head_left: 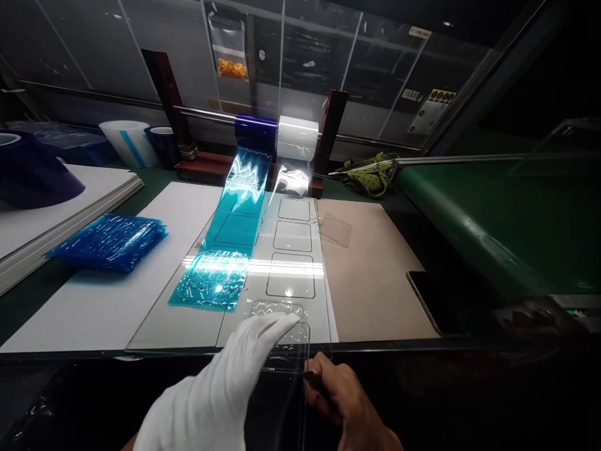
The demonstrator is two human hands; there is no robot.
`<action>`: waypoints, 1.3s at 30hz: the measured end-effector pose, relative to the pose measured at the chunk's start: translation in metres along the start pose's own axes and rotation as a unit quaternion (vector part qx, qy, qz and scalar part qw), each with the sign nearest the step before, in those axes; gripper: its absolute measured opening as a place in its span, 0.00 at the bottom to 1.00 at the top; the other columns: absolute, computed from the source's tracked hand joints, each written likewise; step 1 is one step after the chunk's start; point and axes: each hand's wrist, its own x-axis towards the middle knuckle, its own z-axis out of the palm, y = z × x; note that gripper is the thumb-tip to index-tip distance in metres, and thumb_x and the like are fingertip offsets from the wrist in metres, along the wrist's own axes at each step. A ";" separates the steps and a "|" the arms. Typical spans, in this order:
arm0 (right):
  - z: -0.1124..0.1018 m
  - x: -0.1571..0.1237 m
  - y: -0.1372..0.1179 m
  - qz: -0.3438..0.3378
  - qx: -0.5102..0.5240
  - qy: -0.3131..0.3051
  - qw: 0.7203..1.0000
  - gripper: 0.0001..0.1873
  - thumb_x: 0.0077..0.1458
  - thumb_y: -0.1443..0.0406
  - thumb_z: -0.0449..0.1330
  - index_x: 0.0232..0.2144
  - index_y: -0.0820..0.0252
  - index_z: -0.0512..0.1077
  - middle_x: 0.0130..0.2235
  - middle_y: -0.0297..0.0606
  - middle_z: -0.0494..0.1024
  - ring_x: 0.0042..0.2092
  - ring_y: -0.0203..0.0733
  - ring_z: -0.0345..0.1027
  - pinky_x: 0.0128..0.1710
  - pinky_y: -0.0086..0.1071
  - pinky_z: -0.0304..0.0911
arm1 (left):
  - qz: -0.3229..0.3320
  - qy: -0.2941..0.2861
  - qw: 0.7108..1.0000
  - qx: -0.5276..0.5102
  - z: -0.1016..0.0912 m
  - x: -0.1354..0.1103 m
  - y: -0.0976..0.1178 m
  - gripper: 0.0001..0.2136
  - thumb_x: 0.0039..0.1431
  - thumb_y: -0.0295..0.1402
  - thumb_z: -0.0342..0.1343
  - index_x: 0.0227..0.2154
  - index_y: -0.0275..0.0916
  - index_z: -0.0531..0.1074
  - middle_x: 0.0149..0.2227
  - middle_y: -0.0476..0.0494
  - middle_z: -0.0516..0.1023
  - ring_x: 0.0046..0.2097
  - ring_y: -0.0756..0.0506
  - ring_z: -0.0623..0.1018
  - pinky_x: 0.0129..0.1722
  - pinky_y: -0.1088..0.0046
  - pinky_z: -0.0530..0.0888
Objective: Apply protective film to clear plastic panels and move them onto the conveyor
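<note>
My left hand (235,369), in a white glove, lies flat with its fingers stretched out, pressing on a clear plastic piece (286,341) at the near end of a strip of clear film (293,250). My bare right hand (345,394) is closed in a pinch around a thin dark tool (313,379) at the piece's near right edge. The clear film runs from a white roll (297,138) on a bar. Beside it a blue film strip (230,232) runs from a blue roll (255,131). Several clear rectangular pieces sit under the clear film.
A stack of blue-film pieces (107,241) lies on white sheet at left. Spare rolls (129,143) stand at the back left. One loose clear piece (335,228) rests on brown board (370,275). A green conveyor (493,213) runs on the right. A dark phone-like slab (429,300) lies near it.
</note>
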 end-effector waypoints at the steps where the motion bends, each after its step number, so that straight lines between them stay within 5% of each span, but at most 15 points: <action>1: 0.000 -0.003 0.002 -0.003 -0.006 0.010 1.000 0.38 0.27 0.32 0.61 0.20 0.56 0.56 0.18 0.23 0.56 0.17 0.26 0.46 0.11 0.23 0.40 | 0.001 -0.004 1.000 -0.002 0.000 0.002 0.001 0.42 0.39 0.33 0.67 0.61 0.46 0.60 0.64 0.41 0.59 0.63 0.22 0.57 0.63 0.42 0.49; 7: -0.005 -0.018 0.006 0.012 -0.012 0.019 1.000 0.37 0.29 0.34 0.64 0.24 0.55 0.57 0.23 0.26 0.58 0.23 0.29 0.53 0.19 0.22 0.55 | 0.005 -0.034 0.999 -0.009 0.004 0.022 0.024 0.43 0.37 0.34 0.67 0.61 0.47 0.60 0.63 0.42 0.61 0.63 0.24 0.59 0.64 0.45 0.52; 14: -0.020 -0.023 0.011 0.036 0.074 -0.024 0.996 0.31 0.48 0.36 0.53 0.22 0.56 0.54 0.21 0.25 0.56 0.21 0.28 0.48 0.18 0.26 0.44 | 0.025 -0.100 0.993 0.053 0.010 0.051 0.045 0.39 0.43 0.41 0.62 0.62 0.47 0.58 0.61 0.41 0.63 0.62 0.27 0.62 0.62 0.47 0.58; 20: -0.008 -0.035 0.038 0.006 0.051 0.052 0.997 0.38 0.35 0.29 0.54 0.23 0.56 0.54 0.22 0.25 0.57 0.22 0.27 0.48 0.17 0.23 0.45 | 0.036 -0.151 0.970 0.185 0.015 0.059 0.043 0.48 0.41 0.51 0.62 0.65 0.47 0.48 0.62 0.38 0.60 0.61 0.28 0.62 0.59 0.46 0.63; 24: 0.001 -0.037 0.057 -0.035 0.041 0.053 0.997 0.37 0.37 0.29 0.52 0.21 0.55 0.53 0.20 0.24 0.57 0.20 0.26 0.46 0.14 0.23 0.42 | 0.042 -0.157 0.956 0.246 0.020 0.060 0.046 0.51 0.40 0.56 0.61 0.66 0.45 0.44 0.61 0.35 0.59 0.60 0.29 0.63 0.59 0.46 0.63; 28: -0.014 -0.040 0.058 -0.109 -0.081 0.154 0.979 0.31 0.42 0.37 0.61 0.23 0.55 0.57 0.19 0.24 0.56 0.19 0.27 0.48 0.15 0.23 0.48 | 0.068 -0.065 0.941 0.324 0.027 0.060 0.048 0.50 0.41 0.46 0.63 0.66 0.43 0.43 0.59 0.34 0.59 0.58 0.31 0.64 0.56 0.47 0.65; 30: -0.038 -0.038 0.054 -0.115 -0.168 0.241 0.949 0.29 0.42 0.39 0.62 0.29 0.55 0.61 0.22 0.28 0.63 0.21 0.32 0.57 0.18 0.26 0.56 | 0.087 0.031 0.925 0.367 0.029 0.060 0.046 0.49 0.40 0.40 0.63 0.65 0.44 0.46 0.58 0.35 0.61 0.56 0.29 0.64 0.56 0.44 0.62; 32: -0.069 -0.028 0.056 -0.073 -0.274 0.265 0.922 0.29 0.46 0.40 0.61 0.36 0.57 0.63 0.27 0.34 0.70 0.27 0.39 0.66 0.24 0.30 0.63 | 0.092 0.103 0.918 0.371 0.028 0.058 0.042 0.48 0.39 0.39 0.64 0.65 0.45 0.49 0.56 0.35 0.63 0.55 0.26 0.63 0.56 0.40 0.58; 36: -0.126 0.008 0.087 0.037 -0.483 0.179 0.856 0.19 0.61 0.49 0.50 0.37 0.58 0.66 0.35 0.41 0.76 0.35 0.48 0.74 0.29 0.36 0.66 | 0.002 0.152 0.968 0.201 0.014 0.044 0.033 0.47 0.39 0.40 0.66 0.64 0.50 0.52 0.61 0.39 0.59 0.61 0.24 0.56 0.61 0.41 0.51; 38: -0.138 0.022 0.102 0.046 -0.521 0.149 0.839 0.18 0.62 0.52 0.49 0.39 0.60 0.68 0.38 0.44 0.77 0.38 0.50 0.74 0.33 0.40 0.68 | -0.082 0.101 0.989 -0.064 0.006 0.034 0.029 0.44 0.39 0.43 0.66 0.63 0.50 0.55 0.63 0.41 0.58 0.63 0.27 0.55 0.63 0.44 0.49; 39: -0.139 0.026 0.105 0.032 -0.527 0.145 0.836 0.19 0.62 0.52 0.49 0.41 0.61 0.69 0.40 0.46 0.78 0.41 0.52 0.74 0.37 0.44 0.68 | -0.115 0.062 0.970 -0.206 0.003 0.030 0.027 0.42 0.41 0.48 0.63 0.62 0.48 0.57 0.62 0.39 0.59 0.63 0.28 0.57 0.63 0.45 0.52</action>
